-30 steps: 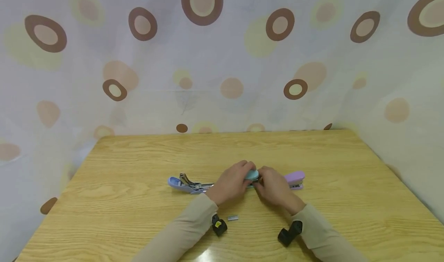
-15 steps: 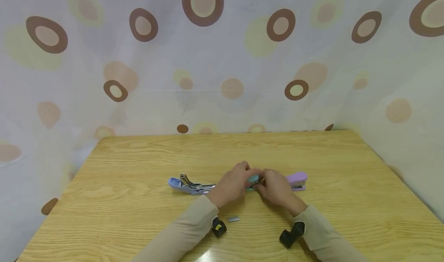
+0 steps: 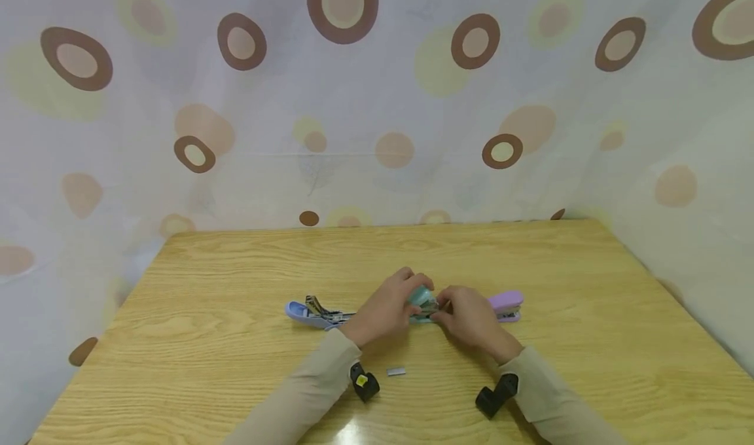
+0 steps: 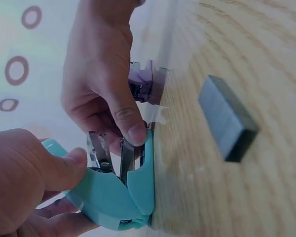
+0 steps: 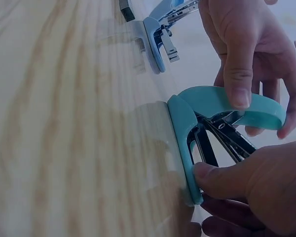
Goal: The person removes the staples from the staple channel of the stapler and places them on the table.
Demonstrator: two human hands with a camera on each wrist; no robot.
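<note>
- The turquoise stapler (image 3: pixel 421 297) is on the table (image 3: pixel 235 379), between the two hands, its cover raised from its base.
- The left hand (image 3: pixel 385 309) is curled round the cover, thumb on one side and fingers on the other.
- The right hand (image 3: pixel 469 315) is bent in a close pinch at the base's front end, its thumb beside the lower metal rail (image 4: pixel 127 163); whether it also grips something small cannot be told.
- To work well here, the left hand should keep the cover steadily lifted, since a hinged cover like this probably springs or drops back once let go.
- The right thumb would best bear straight along the rail, with fingertips clear of the gap between the metal parts, where a pinch seems the likeliest mishap.
- The stapler's shell looks like smooth, faintly glossy plastic with rounded edges; the rails inside are narrow, straight, shiny metal.
- The staple strip (image 4: pixel 226 118), nearer the person, is a short grey block with flat sides and square edges.
- The light blue stapler (image 3: pixel 299 311) lies spread wide on the left; the purple stapler (image 3: pixel 505 300) sits beyond the right hand.
- The table has pale, streaky wood grain.
</note>
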